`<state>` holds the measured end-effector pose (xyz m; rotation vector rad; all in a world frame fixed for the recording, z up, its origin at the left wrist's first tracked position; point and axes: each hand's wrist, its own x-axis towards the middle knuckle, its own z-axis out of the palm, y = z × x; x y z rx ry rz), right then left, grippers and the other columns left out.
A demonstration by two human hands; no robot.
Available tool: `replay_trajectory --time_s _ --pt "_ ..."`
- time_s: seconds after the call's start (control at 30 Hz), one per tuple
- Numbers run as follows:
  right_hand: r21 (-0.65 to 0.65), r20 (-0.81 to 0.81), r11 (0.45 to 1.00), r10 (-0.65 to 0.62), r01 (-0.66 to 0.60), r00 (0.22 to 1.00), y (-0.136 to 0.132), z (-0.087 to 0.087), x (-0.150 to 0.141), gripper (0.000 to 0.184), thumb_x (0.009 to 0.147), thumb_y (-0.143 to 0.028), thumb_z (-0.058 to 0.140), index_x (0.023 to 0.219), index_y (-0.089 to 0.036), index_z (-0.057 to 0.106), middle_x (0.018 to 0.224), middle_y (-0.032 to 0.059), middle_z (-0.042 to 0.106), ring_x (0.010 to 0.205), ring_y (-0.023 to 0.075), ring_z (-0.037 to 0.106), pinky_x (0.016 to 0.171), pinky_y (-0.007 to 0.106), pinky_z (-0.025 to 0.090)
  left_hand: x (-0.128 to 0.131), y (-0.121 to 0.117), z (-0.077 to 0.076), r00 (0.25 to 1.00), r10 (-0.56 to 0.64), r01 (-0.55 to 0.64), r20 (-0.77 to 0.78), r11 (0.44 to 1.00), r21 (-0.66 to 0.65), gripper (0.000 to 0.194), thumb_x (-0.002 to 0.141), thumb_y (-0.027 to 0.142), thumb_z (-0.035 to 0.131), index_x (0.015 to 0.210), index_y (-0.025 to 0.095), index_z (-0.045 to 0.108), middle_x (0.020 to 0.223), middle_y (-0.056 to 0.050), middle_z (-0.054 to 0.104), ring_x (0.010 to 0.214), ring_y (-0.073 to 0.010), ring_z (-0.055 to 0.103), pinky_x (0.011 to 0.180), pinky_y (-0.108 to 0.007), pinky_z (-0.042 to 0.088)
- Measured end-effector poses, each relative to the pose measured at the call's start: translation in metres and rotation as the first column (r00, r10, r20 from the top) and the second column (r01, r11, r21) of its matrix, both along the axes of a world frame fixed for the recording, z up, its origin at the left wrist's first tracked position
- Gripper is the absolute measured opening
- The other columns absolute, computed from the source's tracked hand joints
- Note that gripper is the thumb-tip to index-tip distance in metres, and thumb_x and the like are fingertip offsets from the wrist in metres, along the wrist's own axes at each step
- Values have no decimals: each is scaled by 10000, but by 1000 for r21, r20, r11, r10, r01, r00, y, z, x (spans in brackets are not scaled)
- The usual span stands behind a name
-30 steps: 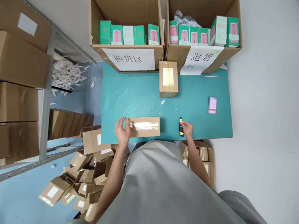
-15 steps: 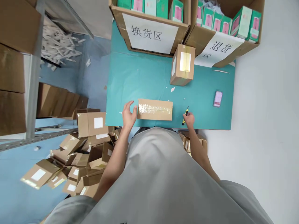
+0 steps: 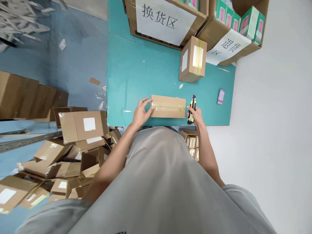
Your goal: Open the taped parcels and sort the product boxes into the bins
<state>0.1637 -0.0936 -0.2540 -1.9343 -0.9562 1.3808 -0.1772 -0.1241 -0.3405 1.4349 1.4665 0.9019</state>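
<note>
A long brown cardboard box (image 3: 168,112) lies on the green table mat near its front edge, with clear tape along its top. My left hand (image 3: 142,112) grips the left end of this box, its thumb and fingers at the corners. Just off the right end, my right hand (image 3: 196,114) is closed around a yellow and black box cutter (image 3: 191,109). The cutter stands nearly upright, its tip pointing away from me, apart from the box.
A taped carton (image 3: 192,61) stands farther back on the green table (image 3: 143,74). Behind it are two large open boxes with paper signs (image 3: 163,19), holding green and pink packs. A phone (image 3: 220,96) lies at the right. Several discarded cartons (image 3: 80,126) are heaped on the floor at left.
My left hand has moved from beside the box onto its left end. The box cutter, in my right hand, has come closer to the box's right end. The view has shifted.
</note>
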Motion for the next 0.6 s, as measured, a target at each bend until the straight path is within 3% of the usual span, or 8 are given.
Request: replay_trajectory --time_s 0.13,0.3,0.47,0.6 --pt "-7 5 969 247 -247 969 4 20 -35 482 758 -636 880 865 -238 629 589 -50 622 532 126 548 560 254 475 -7 3 -12 991 -130 130 4 991 -28 579 1010 540 746 1521 273 697 1728 -159 500 1608 -382 511 1352 -611 413" --pt "-108 85 800 599 -590 796 12 27 -76 428 821 -619 797 898 -218 670 581 -53 610 543 137 532 569 256 425 -15 9 -29 973 -217 224 80 970 -91 710 959 618 802 1580 306 657 1724 -148 484 1638 -384 472 1348 -577 423" --pt "-190 258 655 752 -731 607 24 20 -101 377 831 -563 776 793 -220 623 610 -68 551 608 132 487 603 258 323 -18 11 -38 946 -256 280 198 955 -99 739 936 618 818 1592 331 636 1689 -142 516 1629 -375 471 1250 -543 529" --pt "-227 406 523 818 -821 408 32 23 -108 326 921 -498 758 848 -184 709 799 4 701 766 173 590 695 266 356 -16 10 -40 934 -245 277 259 956 -94 722 913 536 838 1578 329 647 1629 -134 570 1537 -360 560 1194 -524 570"
